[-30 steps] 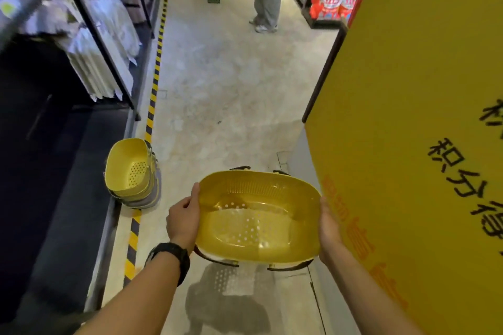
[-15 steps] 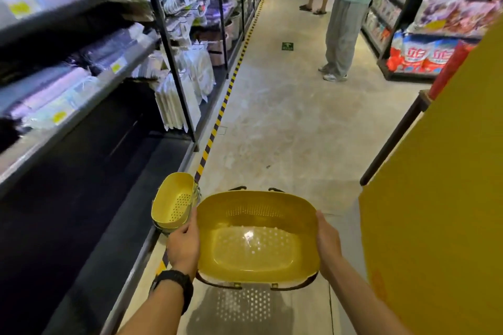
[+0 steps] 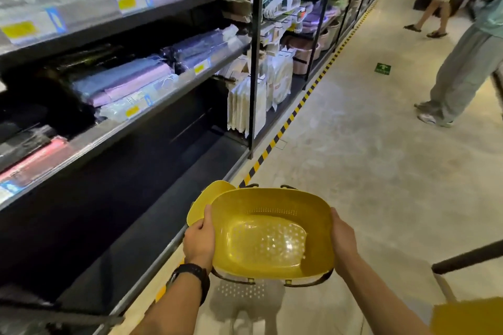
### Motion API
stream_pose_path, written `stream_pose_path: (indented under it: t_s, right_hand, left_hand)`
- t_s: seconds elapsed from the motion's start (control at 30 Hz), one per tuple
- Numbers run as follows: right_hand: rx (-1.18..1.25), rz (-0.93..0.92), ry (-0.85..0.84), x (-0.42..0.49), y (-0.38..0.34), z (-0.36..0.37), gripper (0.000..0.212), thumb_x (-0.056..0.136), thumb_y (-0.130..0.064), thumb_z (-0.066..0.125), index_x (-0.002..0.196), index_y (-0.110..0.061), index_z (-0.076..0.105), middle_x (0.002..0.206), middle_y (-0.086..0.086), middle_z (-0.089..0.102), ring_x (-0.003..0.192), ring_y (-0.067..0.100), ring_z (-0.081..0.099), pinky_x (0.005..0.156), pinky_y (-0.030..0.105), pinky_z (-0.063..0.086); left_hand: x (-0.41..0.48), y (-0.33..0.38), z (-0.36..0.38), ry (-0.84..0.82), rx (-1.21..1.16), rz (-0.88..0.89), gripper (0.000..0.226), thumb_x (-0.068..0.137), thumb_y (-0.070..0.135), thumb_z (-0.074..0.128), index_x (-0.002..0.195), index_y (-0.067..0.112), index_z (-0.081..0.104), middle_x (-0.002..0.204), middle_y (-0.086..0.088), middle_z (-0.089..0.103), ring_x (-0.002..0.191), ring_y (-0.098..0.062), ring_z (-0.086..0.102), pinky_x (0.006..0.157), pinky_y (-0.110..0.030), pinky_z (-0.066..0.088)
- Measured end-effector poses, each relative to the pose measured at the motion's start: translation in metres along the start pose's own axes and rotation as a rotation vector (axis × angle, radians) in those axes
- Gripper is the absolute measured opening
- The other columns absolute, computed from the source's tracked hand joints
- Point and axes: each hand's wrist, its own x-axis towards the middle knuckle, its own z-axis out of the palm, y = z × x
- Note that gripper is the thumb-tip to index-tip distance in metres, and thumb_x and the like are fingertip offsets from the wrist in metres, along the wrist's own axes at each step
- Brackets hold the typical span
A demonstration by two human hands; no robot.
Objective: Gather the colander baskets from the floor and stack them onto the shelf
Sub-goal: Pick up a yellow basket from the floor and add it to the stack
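I hold a yellow colander basket [image 3: 272, 234] with a perforated bottom and dark handles in front of me, above the floor. My left hand [image 3: 200, 239] grips its left rim, thumb over the edge. My right hand [image 3: 343, 236] holds its right side. Behind the held basket, partly hidden by it, more yellow colander baskets [image 3: 206, 201] sit at the edge of the dark bottom shelf [image 3: 152, 215] on my left.
Black shelving [image 3: 253, 62] with wrapped textiles and hanging packets runs along the left. A yellow-black striped line [image 3: 285, 122] marks the floor edge. A person in grey trousers [image 3: 460, 79] stands at the right, another farther back. A dark bar [image 3: 468, 257] and yellow board [image 3: 468, 317] sit bottom right.
My view has swung left and up, bringing the shelves into sight and pushing the yellow board out to the corner. The held basket now covers more of the other yellow baskets.
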Motion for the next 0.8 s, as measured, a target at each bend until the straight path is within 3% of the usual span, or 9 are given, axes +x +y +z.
stream_pose_path:
  t_s: [0.1,0.17,0.3,0.43,0.63,0.73,0.8]
  right_hand:
    - [-0.053,-0.016,-0.021,0.039,-0.030,0.027,0.058,0.101,-0.050,0.043,0.089,0.003,0.066,0.089,0.029,0.068,0.089,0.045,0.066,0.091,0.059,0.051]
    - [-0.059,-0.021,-0.061,0.059,-0.051,0.045,0.052,0.101,-0.050,0.043,0.088,-0.006,0.068,0.097,0.028,0.068,0.095,0.046,0.065,0.093,0.060,0.052]
    - [-0.092,-0.055,-0.134,0.093,-0.088,0.080,0.045,0.102,-0.047,0.041,0.085,-0.014,0.066,0.102,0.024,0.068,0.093,0.041,0.066,0.092,0.059,0.053]
    - [-0.110,-0.035,-0.193,0.130,-0.115,0.112,0.049,0.103,-0.046,0.039,0.099,-0.005,0.066,0.106,0.029,0.065,0.103,0.047,0.063,0.095,0.060,0.051]
    - [-0.191,-0.089,-0.405,0.188,-0.158,0.167,0.043,0.103,-0.047,0.039,0.080,-0.022,0.066,0.086,0.018,0.067,0.087,0.034,0.066,0.085,0.050,0.053]
    - [-0.265,-0.087,-0.522,0.210,-0.180,0.193,0.047,0.101,-0.051,0.041,0.079,-0.019,0.068,0.098,0.024,0.069,0.098,0.041,0.066,0.094,0.057,0.052]
    - [-0.332,-0.099,-0.573,0.219,-0.188,0.210,0.045,0.099,-0.052,0.043,0.081,-0.021,0.070,0.095,0.019,0.071,0.099,0.040,0.066,0.094,0.057,0.052]
  left_hand:
    - [0.035,0.021,0.017,0.036,0.027,-0.014,0.063,0.093,0.070,0.042,0.068,0.013,0.057,0.071,-0.016,0.057,0.066,-0.026,0.054,0.067,-0.037,0.045]
    - [0.054,0.034,0.024,0.079,-0.002,-0.030,0.069,0.094,0.067,0.043,0.069,0.006,0.061,0.079,-0.023,0.064,0.070,-0.030,0.059,0.069,-0.038,0.047]
    - [0.086,0.060,0.032,0.142,-0.039,-0.081,0.068,0.094,0.067,0.045,0.076,0.007,0.071,0.080,-0.014,0.069,0.081,-0.032,0.064,0.078,-0.042,0.052]
    - [0.111,0.077,0.044,0.231,-0.081,-0.126,0.075,0.092,0.070,0.046,0.082,-0.001,0.070,0.084,-0.019,0.071,0.082,-0.035,0.066,0.077,-0.043,0.053]
    - [0.135,0.093,0.061,0.422,-0.174,-0.223,0.070,0.091,0.070,0.048,0.072,0.007,0.071,0.066,-0.006,0.065,0.067,-0.026,0.062,0.060,-0.029,0.045]
    - [0.139,0.094,0.070,0.496,-0.251,-0.277,0.068,0.088,0.072,0.049,0.069,0.010,0.070,0.071,-0.010,0.069,0.073,-0.029,0.066,0.071,-0.038,0.054]
    - [0.140,0.093,0.071,0.542,-0.271,-0.328,0.069,0.087,0.072,0.050,0.070,0.008,0.070,0.072,-0.012,0.069,0.073,-0.031,0.066,0.077,-0.044,0.055]
